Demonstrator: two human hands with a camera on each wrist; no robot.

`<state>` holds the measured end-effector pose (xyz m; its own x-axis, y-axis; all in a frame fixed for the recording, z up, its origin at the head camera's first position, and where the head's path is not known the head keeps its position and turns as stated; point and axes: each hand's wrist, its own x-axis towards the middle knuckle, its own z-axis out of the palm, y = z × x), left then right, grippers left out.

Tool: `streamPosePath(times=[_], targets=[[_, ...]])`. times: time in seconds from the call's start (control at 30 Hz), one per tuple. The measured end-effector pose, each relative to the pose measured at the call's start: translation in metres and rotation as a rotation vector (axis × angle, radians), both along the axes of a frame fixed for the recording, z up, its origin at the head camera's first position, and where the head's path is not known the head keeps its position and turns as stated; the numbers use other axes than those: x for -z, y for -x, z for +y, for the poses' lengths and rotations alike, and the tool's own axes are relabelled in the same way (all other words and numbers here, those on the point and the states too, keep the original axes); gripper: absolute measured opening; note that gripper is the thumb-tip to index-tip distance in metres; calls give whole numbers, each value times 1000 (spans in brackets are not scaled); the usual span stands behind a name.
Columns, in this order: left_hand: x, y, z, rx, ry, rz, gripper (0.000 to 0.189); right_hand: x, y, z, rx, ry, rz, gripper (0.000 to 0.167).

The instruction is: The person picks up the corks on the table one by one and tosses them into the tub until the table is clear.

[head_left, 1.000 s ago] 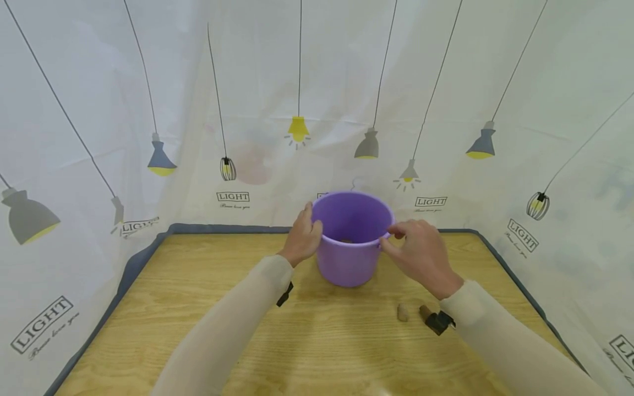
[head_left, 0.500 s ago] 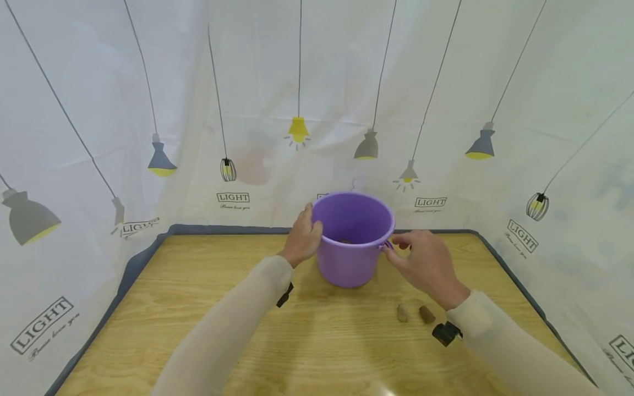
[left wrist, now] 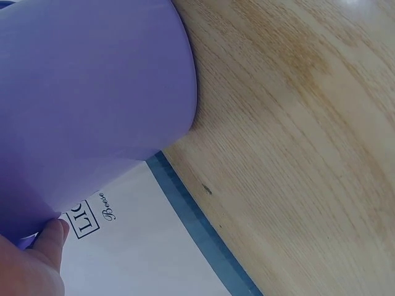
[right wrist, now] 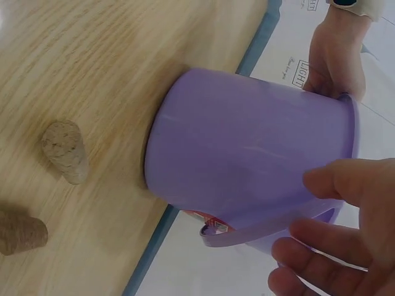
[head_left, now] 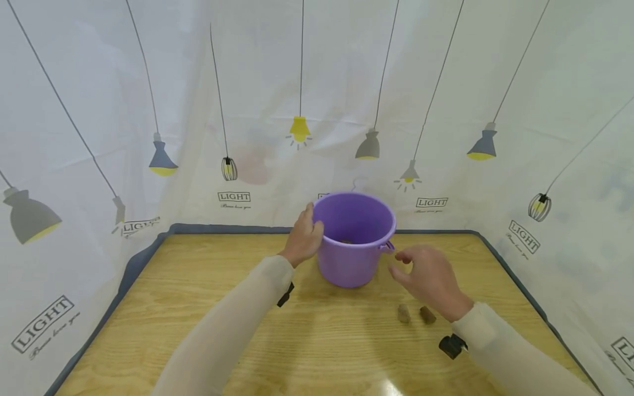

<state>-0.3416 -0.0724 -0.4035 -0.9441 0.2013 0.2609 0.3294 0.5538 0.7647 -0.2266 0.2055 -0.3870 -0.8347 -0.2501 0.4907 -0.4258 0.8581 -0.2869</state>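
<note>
A purple bucket [head_left: 349, 261] stands upright on the wooden table. My left hand [head_left: 302, 237] grips its rim on the left side, with the thumb showing at the near edge; in the left wrist view only part of that hand [left wrist: 31, 271] appears. Off the bucket's right side, my right hand [head_left: 430, 275] is held apart, fingers loosely bent around nothing. The bucket's purple handle [right wrist: 259, 229] lies lowered against its side, close to the right fingertips in the right wrist view. Inside the bucket a small brownish patch shows, mostly hidden by the near wall.
Two cork pieces lie right of the bucket: a paler, tapered cork [head_left: 403, 313] and a darker cork [head_left: 427, 315]. Behind the table [head_left: 238, 330] hangs a white cloth [head_left: 267, 82] printed with lamps, with a dark blue border along the table edge.
My right hand has let go at the bucket's right rim and drawn back to the right and nearer. The handle's end is now uncovered there. The left hand and bucket stay put.
</note>
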Motion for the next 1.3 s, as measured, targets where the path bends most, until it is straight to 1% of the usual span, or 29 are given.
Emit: streamPosePath(times=[0.13, 0.27, 0.37, 0.5, 0.63, 0.87, 1.03, 1.2, 1.3], targets=[[0, 0, 0, 8, -4, 10, 65, 4, -1, 3, -6, -46, -30, 26], [0, -1, 0, 7, -6, 19, 65, 4, -3, 4, -16, -99, -72, 29], [-1, -2, 0, 5, -7, 18, 66, 4, -4, 3, -27, -153, -96, 32], [-1, -2, -1, 5, -13, 3, 66, 8, -4, 6, -43, -211, -110, 36], [0, -1, 0, 5, -15, 5, 65, 12, -3, 10, -70, -239, -130, 40], [-1, -2, 0, 8, -8, 4, 65, 16, -4, 15, -116, -291, -170, 41], [0, -2, 0, 6, -7, 0, 65, 20, -3, 18, -123, -321, -228, 45], [0, -1, 0, 2, -7, 6, 65, 27, 0, 20, -112, -327, -285, 48], [-1, -2, 0, -1, -8, 9, 65, 33, 2, 21, -104, -332, -319, 44]])
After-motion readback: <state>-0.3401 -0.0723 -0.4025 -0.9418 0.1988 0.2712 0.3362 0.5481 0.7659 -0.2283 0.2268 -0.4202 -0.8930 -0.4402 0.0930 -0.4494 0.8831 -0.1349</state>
